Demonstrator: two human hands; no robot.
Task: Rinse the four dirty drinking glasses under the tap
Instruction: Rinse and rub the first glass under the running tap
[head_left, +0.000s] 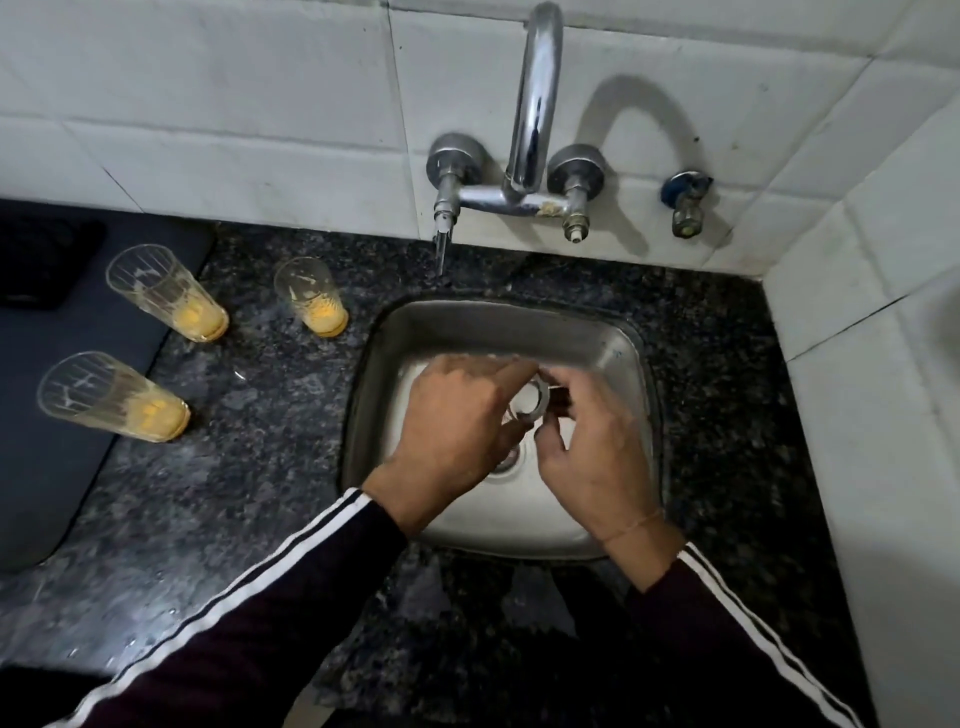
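Observation:
Over the steel sink (613, 358) I hold a clear drinking glass (529, 402), its mouth facing up at me. My left hand (457, 431) grips it from the left. My right hand (597, 452) curls round its right side, fingers at the rim. Most of the glass is hidden by my hands. Three dirty glasses with orange residue stand on the counter to the left: one at the back left (166, 293), one nearer the sink (310, 297), one in front (111, 397). The chrome tap (535, 104) arches above the sink; I cannot tell whether water runs.
The counter (260, 467) is dark speckled granite, wet in places. A dark mat (62, 415) lies at the far left under two glasses. White tiled walls (208, 104) close the back and right. A small blue-handled valve (685, 200) sticks out right of the tap.

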